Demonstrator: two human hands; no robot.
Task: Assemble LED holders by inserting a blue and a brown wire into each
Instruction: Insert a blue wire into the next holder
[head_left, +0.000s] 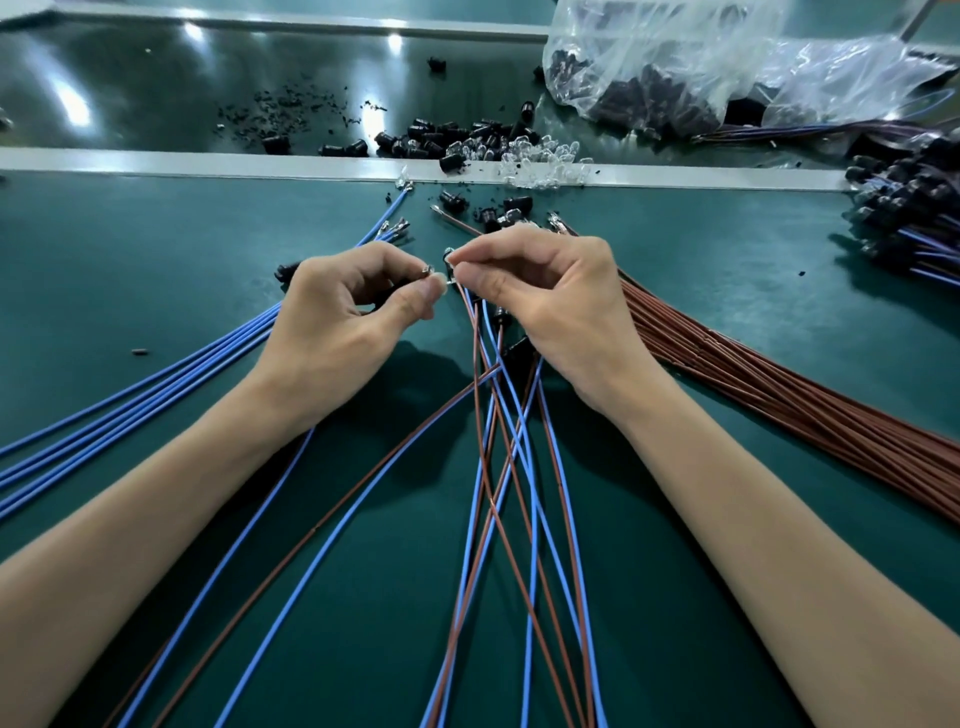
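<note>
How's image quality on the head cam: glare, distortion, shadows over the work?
Head view: strong glare streaks on the glossy far surface, while the green mat is evenly lit; wide-angle stretch enlarges the forearms toward the bottom corners; soft shadows fall under the left hand and right hand; the small parts the hands pinch are too tiny to resolve.

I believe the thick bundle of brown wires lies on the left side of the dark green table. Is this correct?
No. The head view shows the thick bundle of brown wires on the right side of the dark green table.
</note>
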